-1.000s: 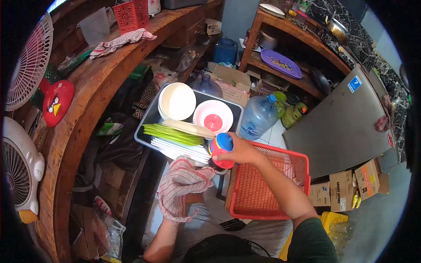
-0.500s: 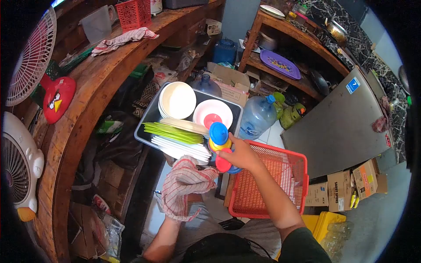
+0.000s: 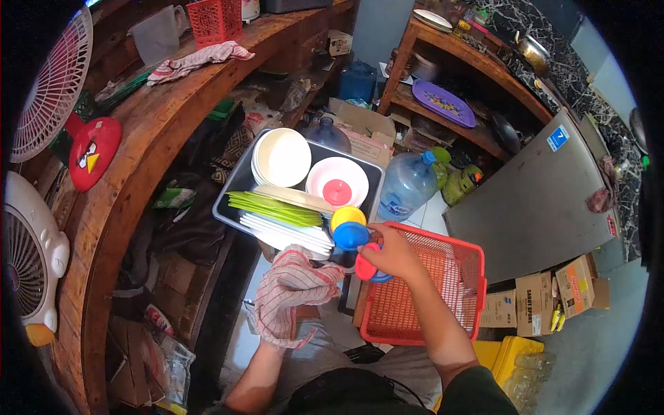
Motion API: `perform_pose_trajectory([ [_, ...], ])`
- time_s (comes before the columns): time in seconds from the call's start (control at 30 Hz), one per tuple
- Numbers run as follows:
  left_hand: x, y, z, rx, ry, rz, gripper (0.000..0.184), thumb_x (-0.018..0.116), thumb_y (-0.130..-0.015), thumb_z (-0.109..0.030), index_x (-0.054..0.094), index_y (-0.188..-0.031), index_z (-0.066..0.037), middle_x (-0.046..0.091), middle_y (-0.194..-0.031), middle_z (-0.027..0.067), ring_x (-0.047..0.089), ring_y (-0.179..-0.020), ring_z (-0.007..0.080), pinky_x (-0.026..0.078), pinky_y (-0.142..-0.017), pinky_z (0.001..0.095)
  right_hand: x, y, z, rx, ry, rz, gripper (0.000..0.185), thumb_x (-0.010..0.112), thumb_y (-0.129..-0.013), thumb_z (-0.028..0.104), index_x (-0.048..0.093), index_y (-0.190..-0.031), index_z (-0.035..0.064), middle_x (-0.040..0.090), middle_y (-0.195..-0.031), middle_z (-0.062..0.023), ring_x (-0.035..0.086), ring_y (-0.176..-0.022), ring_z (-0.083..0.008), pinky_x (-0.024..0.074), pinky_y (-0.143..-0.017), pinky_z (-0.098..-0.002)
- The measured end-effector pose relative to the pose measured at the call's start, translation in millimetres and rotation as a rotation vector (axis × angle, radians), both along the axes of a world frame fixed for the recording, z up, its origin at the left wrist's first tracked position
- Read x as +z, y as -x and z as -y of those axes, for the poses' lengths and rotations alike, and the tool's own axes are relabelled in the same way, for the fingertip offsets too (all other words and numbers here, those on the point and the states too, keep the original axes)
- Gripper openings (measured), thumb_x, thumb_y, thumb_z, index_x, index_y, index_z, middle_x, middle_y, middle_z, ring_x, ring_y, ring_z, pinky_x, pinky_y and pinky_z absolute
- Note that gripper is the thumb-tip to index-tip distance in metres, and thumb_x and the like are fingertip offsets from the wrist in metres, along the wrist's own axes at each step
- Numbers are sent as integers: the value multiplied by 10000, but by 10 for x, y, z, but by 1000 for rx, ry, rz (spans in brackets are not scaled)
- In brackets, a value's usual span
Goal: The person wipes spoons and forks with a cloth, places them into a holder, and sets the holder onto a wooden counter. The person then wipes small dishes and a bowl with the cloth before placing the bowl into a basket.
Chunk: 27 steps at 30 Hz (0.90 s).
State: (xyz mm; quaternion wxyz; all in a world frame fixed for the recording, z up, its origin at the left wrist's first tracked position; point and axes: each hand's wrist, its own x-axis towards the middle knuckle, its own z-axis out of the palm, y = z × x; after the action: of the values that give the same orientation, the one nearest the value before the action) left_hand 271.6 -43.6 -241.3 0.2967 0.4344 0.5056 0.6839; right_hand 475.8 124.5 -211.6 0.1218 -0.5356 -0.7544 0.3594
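My right hand [image 3: 394,256] is closed on a red plastic cup [image 3: 366,262], with a blue one [image 3: 382,277] just behind it. Touching or close to my fingertips is another blue cup [image 3: 351,236], below a yellow cup [image 3: 348,217] at the tub's near right corner. A red-and-white striped cloth [image 3: 294,287] covers my left hand, whose fingers are hidden inside it. The dark tub [image 3: 228,205] holds cream bowls [image 3: 283,158], a pink-and-white bowl [image 3: 337,177], green plates [image 3: 277,209] and white plates [image 3: 287,234].
A red plastic basket [image 3: 477,280] stands right of the tub, under my right forearm. Beyond it are a large water bottle [image 3: 408,185] and a grey fridge [image 3: 532,180]. A curved wooden counter [image 3: 131,200] runs along the left. Cardboard boxes [image 3: 534,301] lie at the right.
My right hand has shifted slightly right and down with the red cup. The blue cup that was above the yellow one is now below it. The cloth-covered left hand stays put.
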Motion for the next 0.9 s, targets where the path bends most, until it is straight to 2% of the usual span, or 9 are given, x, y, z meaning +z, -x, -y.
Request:
perform_pose_trajectory([
  [0.07, 21, -5, -8, -48, -23, 157, 315, 516, -904, -237, 763, -866, -45, 710, -967, 109, 661, -933, 280, 479, -922, 399, -67, -69, 16, 10, -31, -87, 580, 769, -748, 268, 601, -1236, 2, 684, -1019, -208, 676, -966, -308, 532, -862, -388],
  [0.17, 43, 9, 0, -15, 1, 7, 327, 508, -900, -250, 755, -854, -40, 710, -966, 116, 659, -934, 281, 477, -909, 397, -78, -125, -61, -17, -87, -167, 546, 768, -760, 247, 609, -1217, -7, 690, -1033, -193, 677, -974, -277, 529, -860, -378],
  [0.27, 30, -1, -16, -69, -26, 77, 292, 531, -874, -234, 751, -851, -44, 710, -953, 113, 660, -930, 279, 476, -898, 396, -260, -150, -311, -32, -59, -359, 543, 742, -793, 161, 567, -1272, -28, 685, -1103, -148, 656, -1039, -232, 517, -908, -347],
  [0.43, 193, -74, -28, 5, -56, -8, 257, 561, -838, -220, 752, -853, -49, 709, -932, 105, 660, -921, 273, 476, -898, 396, -452, -6, -437, 16, -49, -367, 532, 729, -792, 90, 555, -1277, -46, 676, -1141, -141, 640, -1065, -212, 490, -957, -344],
  [0.5, 198, -58, -22, 6, -67, 17, 250, 568, -831, -217, 753, -854, -51, 709, -926, 101, 659, -919, 272, 474, -900, 396, -695, -36, -445, 119, -146, -358, 552, 736, -784, 98, 558, -1295, -5, 673, -1156, -144, 634, -1071, -206, 490, -938, -342],
  [0.6, 165, -33, -10, -4, -47, 1, 253, 565, -835, -218, 755, -857, -52, 707, -936, 102, 656, -926, 270, 472, -907, 394, -204, -49, -258, 34, 35, -234, 520, 730, -789, 103, 570, -1277, 22, 670, -1162, -151, 635, -1058, -205, 490, -925, -339],
  [0.7, 195, -61, -7, -26, 40, 42, 253, 563, -839, -215, 756, -857, -52, 705, -943, 100, 652, -932, 265, 470, -911, 394, -256, -99, -178, 37, 24, -356, 474, 731, -790, 111, 582, -1230, 19, 675, -1138, -147, 643, -1023, -203, 496, -905, -336],
  [0.8, 169, -75, -20, -22, 29, 112, 252, 560, -845, -211, 754, -851, -49, 704, -949, 99, 649, -933, 258, 470, -913, 394, -169, -119, -75, 75, -112, -239, 429, 737, -789, 119, 591, -1177, 11, 677, -1099, -131, 648, -993, -197, 503, -885, -329],
  [0.9, 176, -91, -37, -25, -34, 111, 262, 554, -853, -219, 751, -839, -47, 704, -938, 99, 649, -925, 254, 472, -907, 389, -261, -121, -1, 46, -117, -314, 412, 748, -778, 121, 597, -1145, 10, 688, -1014, -105, 652, -958, -182, 505, -852, -316],
])
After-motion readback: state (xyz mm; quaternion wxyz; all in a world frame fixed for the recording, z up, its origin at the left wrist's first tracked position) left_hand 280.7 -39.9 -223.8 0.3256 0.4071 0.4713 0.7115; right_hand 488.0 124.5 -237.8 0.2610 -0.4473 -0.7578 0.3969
